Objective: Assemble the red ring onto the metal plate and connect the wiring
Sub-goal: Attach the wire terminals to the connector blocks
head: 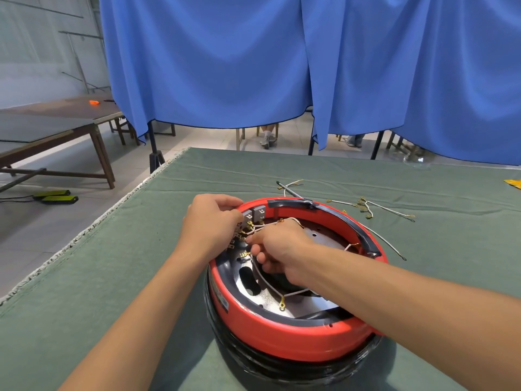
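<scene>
Red ring (282, 337) flat, opening upward; both hands (242, 238) pinching white wiring (270, 283) inside.

There is just one camera, and it sits on the person's head. It looks forward and down, close over the bench (158, 249), so both arms reach in from the bottom edge. The lens is very wide. It takes in the near work low in the middle and the blue curtain (253, 66) far back across the top.
</scene>
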A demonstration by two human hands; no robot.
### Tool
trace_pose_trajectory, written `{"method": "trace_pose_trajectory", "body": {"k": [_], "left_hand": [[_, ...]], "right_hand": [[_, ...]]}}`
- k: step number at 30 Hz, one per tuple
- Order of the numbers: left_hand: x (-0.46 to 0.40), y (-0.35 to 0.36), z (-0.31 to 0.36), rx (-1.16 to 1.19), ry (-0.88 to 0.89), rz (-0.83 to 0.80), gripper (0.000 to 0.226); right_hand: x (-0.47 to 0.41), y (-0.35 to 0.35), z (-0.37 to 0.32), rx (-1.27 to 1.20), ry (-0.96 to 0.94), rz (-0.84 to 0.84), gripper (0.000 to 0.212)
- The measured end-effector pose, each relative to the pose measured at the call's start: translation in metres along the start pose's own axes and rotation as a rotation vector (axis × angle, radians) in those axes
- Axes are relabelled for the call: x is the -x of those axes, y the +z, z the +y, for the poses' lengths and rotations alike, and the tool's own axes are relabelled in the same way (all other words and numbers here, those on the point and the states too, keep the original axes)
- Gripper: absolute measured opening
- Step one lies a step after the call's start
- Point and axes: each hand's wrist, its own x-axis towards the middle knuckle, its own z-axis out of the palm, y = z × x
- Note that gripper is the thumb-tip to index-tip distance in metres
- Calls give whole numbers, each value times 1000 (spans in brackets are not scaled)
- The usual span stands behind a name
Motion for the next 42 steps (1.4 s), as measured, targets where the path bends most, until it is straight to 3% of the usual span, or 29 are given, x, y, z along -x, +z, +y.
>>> {"method": "trace_pose_trajectory", "body": {"k": [13,26,42], "left_hand": [[-5,2,-5,-9,3,-3,23],[-5,2,-5,-12,11,-8,23],[-2,1,-4,-30,10,-1,22]], "right_hand": [[-3,4,3,31,-9,75,13],[-6,4,1,64,17,57,27],[-1,4,-2,71,8,26,27]]}}
